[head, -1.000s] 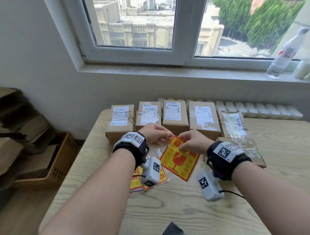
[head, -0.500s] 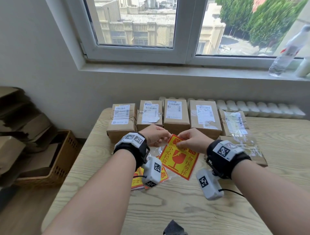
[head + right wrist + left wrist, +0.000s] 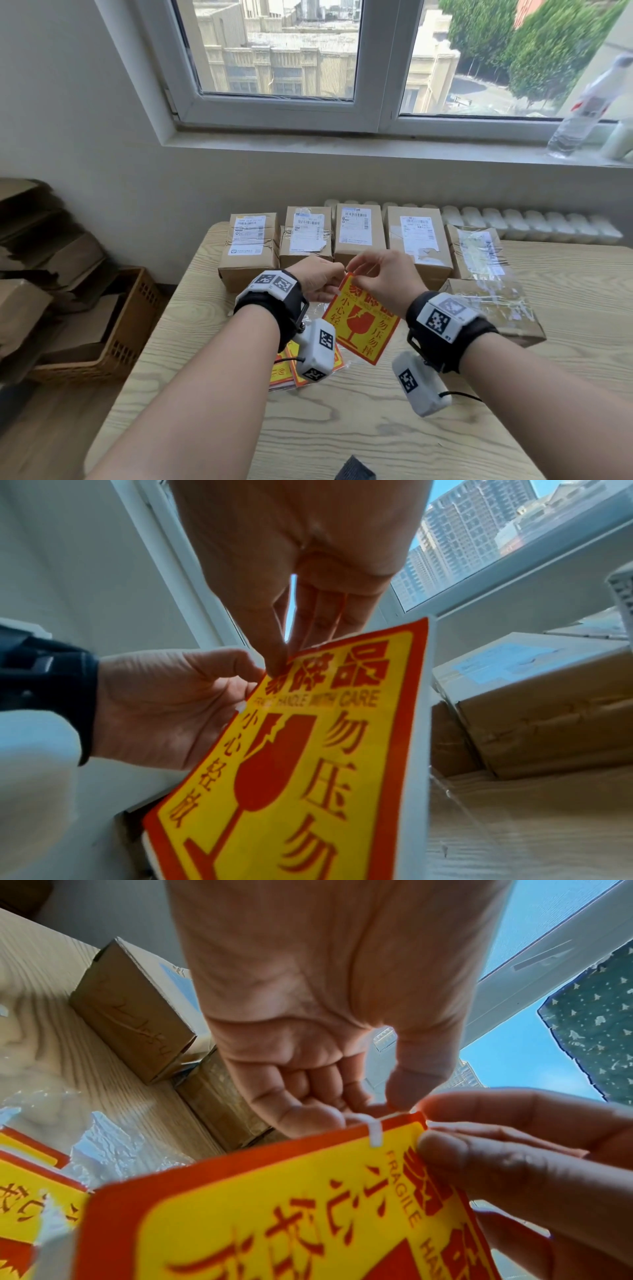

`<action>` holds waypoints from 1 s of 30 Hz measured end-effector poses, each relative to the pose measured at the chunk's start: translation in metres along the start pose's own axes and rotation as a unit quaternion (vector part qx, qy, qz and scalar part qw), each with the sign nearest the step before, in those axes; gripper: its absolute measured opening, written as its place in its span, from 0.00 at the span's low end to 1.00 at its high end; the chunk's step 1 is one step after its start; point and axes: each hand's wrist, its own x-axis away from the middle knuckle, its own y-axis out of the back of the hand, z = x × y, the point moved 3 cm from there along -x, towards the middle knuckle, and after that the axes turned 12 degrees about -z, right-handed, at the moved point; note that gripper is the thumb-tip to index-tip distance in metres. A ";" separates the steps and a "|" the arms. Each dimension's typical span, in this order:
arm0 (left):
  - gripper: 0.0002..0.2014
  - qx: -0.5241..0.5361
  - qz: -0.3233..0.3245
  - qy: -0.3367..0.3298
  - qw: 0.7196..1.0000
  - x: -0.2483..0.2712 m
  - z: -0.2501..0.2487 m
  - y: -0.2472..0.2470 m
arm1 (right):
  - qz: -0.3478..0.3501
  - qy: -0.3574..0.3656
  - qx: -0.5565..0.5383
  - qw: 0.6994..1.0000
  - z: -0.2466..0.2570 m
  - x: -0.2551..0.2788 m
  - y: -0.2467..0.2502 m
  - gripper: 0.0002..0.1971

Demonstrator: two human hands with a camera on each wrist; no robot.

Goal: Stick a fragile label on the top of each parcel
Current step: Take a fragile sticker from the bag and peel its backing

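A yellow and red fragile label (image 3: 363, 322) hangs tilted above the wooden table (image 3: 376, 428), between both hands. My left hand (image 3: 337, 274) pinches its top corner with thumb and forefinger, where a white sliver of backing (image 3: 375, 1134) curls up. My right hand (image 3: 356, 274) pinches the same top edge from the other side, fingertips (image 3: 279, 666) on the printed face. Several brown parcels stand in a row at the table's far edge, among them a left one (image 3: 248, 246) and a middle one (image 3: 358, 233). None shows a fragile label on top.
More fragile labels (image 3: 291, 370) lie in a clear plastic bag under my left wrist. A flat taped parcel (image 3: 493, 308) lies in front of the row, at the right. A brown crate (image 3: 113, 329) with cardboard stands left of the table. A bottle (image 3: 582, 109) is on the windowsill.
Both hands have risen a little with the label and drawn closer at its top corner. My right fingers have shifted from the label's face to a pinch at the edge.
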 end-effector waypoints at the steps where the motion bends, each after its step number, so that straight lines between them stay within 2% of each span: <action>1: 0.11 0.002 0.001 0.004 1.000 0.000 0.001 0.000 | -0.001 -0.003 -0.001 1.000 0.000 0.000 -0.001 0.07; 5: 0.13 -0.001 -0.008 0.012 1.000 0.001 0.003 0.000 | 0.013 0.004 0.009 1.000 -0.001 0.001 -0.004 0.15; 9: 0.14 -0.003 -0.015 0.011 1.000 0.000 0.005 0.002 | 0.007 0.023 0.020 1.000 0.003 0.001 -0.006 0.17; 15: 0.07 0.023 -0.015 -0.014 1.000 0.002 0.005 0.010 | 0.006 0.028 -0.003 1.000 0.005 0.000 -0.011 0.11; 24: 0.18 -0.012 -0.051 -0.031 0.998 0.002 0.013 0.024 | 0.000 -0.017 0.002 1.000 -0.003 -0.003 -0.013 0.06; 26: 0.15 -0.042 -0.072 -0.040 0.996 0.002 0.018 0.030 | -0.005 -0.024 0.009 1.000 -0.006 -0.004 -0.013 0.09; 30: 0.02 -0.080 -0.151 -0.034 0.985 -0.007 0.037 0.051 | -0.005 -0.065 0.006 0.998 -0.014 -0.007 -0.015 0.13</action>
